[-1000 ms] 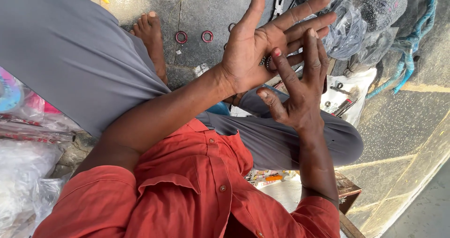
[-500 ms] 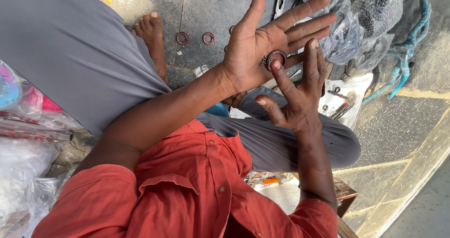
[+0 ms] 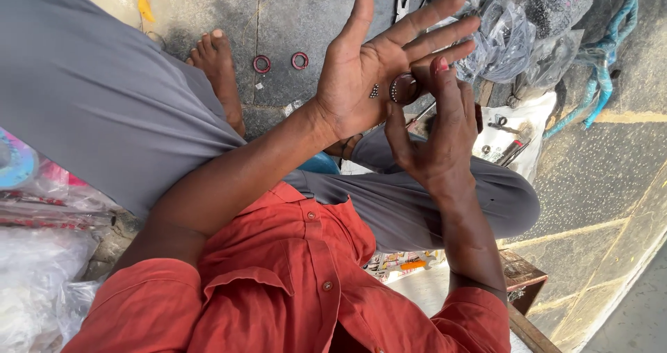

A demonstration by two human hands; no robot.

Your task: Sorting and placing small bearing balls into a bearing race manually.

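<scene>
My left hand (image 3: 361, 82) is held palm up with its fingers spread. A round metal ring (image 3: 402, 87), like a bearing, rests at the base of its fingers. A few tiny metal bits (image 3: 374, 90) lie on the palm beside it. My right hand (image 3: 438, 141) hovers back-up just below the ring. Its forefinger, with a red-stained nail, presses on the ring's right edge, and its thumb stays apart from the ring. Both arms reach out from an orange shirt over grey trousers.
Two small red rings (image 3: 262, 64) (image 3: 299, 60) lie on the stone floor beside a bare foot (image 3: 217, 61). Clear plastic bags (image 3: 500, 33), a blue rope (image 3: 597, 82), a metal tool (image 3: 401, 2) and a white cloth with tools (image 3: 514, 141) lie beyond the hands. A wooden box (image 3: 522, 276) sits lower right.
The right fingers, which covered the palm a second ago, have slid aside so the ring shows. The forefinger now rests on the ring's edge.
</scene>
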